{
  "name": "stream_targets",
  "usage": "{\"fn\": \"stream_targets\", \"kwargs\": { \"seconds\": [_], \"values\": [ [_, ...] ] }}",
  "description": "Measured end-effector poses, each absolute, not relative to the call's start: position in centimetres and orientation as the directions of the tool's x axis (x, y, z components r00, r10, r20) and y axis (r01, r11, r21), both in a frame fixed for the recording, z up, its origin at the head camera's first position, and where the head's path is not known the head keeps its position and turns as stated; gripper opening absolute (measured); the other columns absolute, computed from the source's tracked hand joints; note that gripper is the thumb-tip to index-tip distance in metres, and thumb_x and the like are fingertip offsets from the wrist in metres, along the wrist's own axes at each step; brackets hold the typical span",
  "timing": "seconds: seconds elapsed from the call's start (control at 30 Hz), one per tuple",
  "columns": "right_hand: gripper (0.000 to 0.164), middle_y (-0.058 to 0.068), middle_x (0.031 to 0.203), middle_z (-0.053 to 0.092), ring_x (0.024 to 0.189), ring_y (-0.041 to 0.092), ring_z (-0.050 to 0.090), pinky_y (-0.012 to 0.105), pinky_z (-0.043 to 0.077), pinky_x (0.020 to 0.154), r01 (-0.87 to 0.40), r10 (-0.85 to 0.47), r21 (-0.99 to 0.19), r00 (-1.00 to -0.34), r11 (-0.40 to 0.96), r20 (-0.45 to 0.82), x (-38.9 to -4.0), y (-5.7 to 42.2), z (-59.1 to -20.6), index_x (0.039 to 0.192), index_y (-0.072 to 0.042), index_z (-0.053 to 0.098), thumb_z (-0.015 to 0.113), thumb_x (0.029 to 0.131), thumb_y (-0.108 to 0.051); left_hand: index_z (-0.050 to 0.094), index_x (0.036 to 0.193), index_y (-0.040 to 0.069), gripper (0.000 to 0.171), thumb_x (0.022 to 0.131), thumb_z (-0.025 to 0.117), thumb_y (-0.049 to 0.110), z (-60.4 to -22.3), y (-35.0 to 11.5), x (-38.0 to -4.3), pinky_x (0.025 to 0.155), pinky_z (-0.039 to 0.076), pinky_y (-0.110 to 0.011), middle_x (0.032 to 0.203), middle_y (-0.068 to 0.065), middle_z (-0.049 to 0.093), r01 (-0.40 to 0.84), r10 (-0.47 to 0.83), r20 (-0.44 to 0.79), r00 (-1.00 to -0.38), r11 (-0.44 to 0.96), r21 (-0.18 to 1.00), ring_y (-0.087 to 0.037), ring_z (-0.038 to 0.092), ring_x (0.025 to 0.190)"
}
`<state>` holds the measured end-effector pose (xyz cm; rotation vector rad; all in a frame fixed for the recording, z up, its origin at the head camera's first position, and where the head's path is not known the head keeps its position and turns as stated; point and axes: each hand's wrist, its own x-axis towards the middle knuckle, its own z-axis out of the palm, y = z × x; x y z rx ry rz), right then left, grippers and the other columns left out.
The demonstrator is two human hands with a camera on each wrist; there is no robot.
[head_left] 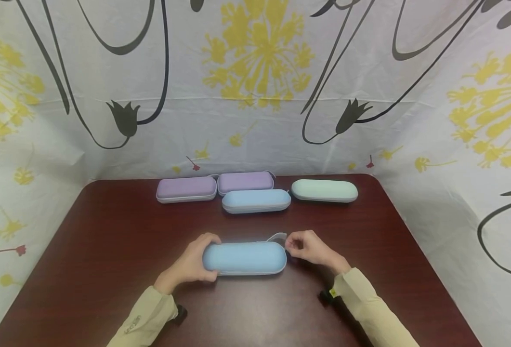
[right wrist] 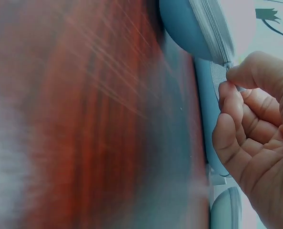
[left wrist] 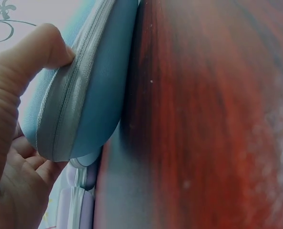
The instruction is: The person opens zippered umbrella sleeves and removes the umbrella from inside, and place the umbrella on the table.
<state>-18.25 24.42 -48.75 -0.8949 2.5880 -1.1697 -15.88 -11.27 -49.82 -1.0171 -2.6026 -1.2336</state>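
A light blue zippered case (head_left: 246,258) lies on the table in front of me, its long side running left to right. My left hand (head_left: 196,260) grips its left end, thumb on the near side and fingers on the far side. In the left wrist view the thumb presses beside the grey zipper (left wrist: 67,95), which looks closed there. At the other end, my right hand (head_left: 308,248) pinches a small zipper pull (right wrist: 228,66) between thumb and forefinger; the fingertips mostly hide it. A grey strap loop (head_left: 277,236) sticks up behind that end.
Behind stand another blue case (head_left: 256,201), two purple cases (head_left: 187,188) and a mint green case (head_left: 324,190), near the far edge of the dark red-brown table (head_left: 108,231). A patterned white cloth (head_left: 255,135) hangs beyond the table.
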Motion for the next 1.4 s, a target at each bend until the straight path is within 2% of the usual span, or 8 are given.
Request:
{"fn": "stream_targets", "kwargs": {
  "seconds": [0.4,0.77,1.03,1.4],
  "values": [
    [0.013,-0.008,0.069,0.056,0.061,0.004,0.051,0.022,0.047,0.054,-0.439,-0.527,-0.717,-0.841,0.541,0.118,-15.4,24.1,-48.5,0.079,-0.011,0.064,0.066,0.078,0.002,0.054,0.109,0.004,0.064,0.053,0.082,0.016,-49.9,-11.3,-15.8,0.082,0.047,-0.038,0.106,-0.002,0.056,0.586,0.509,0.341,-0.791,0.468,0.661,-0.015,0.051,0.096],
    [0.015,-0.008,0.069,0.056,0.06,0.002,0.05,0.021,0.047,0.052,-0.464,-0.519,-0.715,-0.839,0.523,0.165,-14.5,23.7,-48.8,0.077,-0.01,0.063,0.066,0.075,0.004,0.054,0.108,0.005,0.064,0.052,0.082,0.017,-50.1,-11.2,-15.9,0.083,0.047,-0.038,0.105,-0.001,0.056,0.582,0.495,0.347,-0.796,0.471,0.663,-0.015,0.052,0.096],
    [0.012,-0.008,0.066,0.057,0.058,0.003,0.052,0.022,0.048,0.053,-0.418,-0.513,-0.744,-0.85,0.521,0.119,-13.8,23.3,-48.5,0.079,-0.008,0.065,0.066,0.076,0.004,0.053,0.109,0.005,0.064,0.053,0.082,0.017,-50.3,-11.1,-15.6,0.082,0.048,-0.039,0.105,0.0,0.055,0.578,0.481,0.353,-0.802,0.478,0.661,-0.015,0.052,0.095],
    [0.013,-0.009,0.062,0.056,0.056,0.002,0.051,0.022,0.047,0.051,-0.412,-0.455,-0.754,-0.874,0.512,0.169,-13.0,22.5,-49.0,0.075,-0.009,0.065,0.068,0.074,0.004,0.053,0.108,0.004,0.063,0.054,0.082,0.017,-49.8,-10.9,-15.4,0.082,0.048,-0.041,0.105,-0.003,0.056,0.545,0.464,0.323,-0.825,0.502,0.672,-0.017,0.052,0.095]
  ]
}}
